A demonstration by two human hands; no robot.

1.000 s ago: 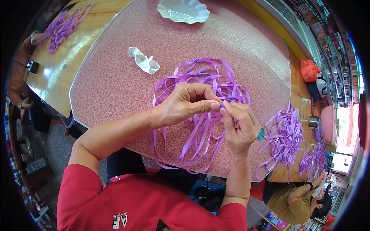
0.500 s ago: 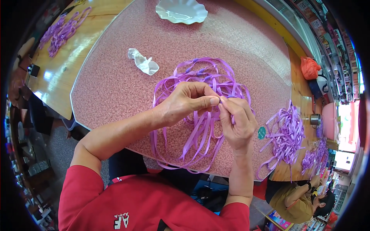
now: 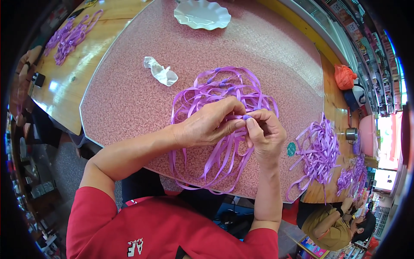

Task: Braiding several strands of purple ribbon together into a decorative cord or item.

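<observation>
Over a loose heap of purple ribbon lanyards (image 3: 220,159) on the pink speckled tabletop, both my hands meet at one small dark-purple bead-like clasp (image 3: 246,117). My left hand (image 3: 211,121) pinches the purple ribbon just left of the clasp. With thumb and fingers my right hand (image 3: 266,133) grips the clasp from the other side. More clasps of the same colour show on the ribbons beyond my hands. The ribbon ends beneath my fingers are hidden.
A white scalloped dish (image 3: 202,15) stands at the far edge, and a crumpled white tissue (image 3: 160,71) lies left of the ribbons. Another ribbon pile (image 3: 319,151) is at right, a further bunch (image 3: 71,36) at far left. A person (image 3: 340,226) sits at lower right.
My fingers have shifted slightly apart and the right hand has turned, so the dark-purple clasp between them now shows. The ribbon heap lies almost the same.
</observation>
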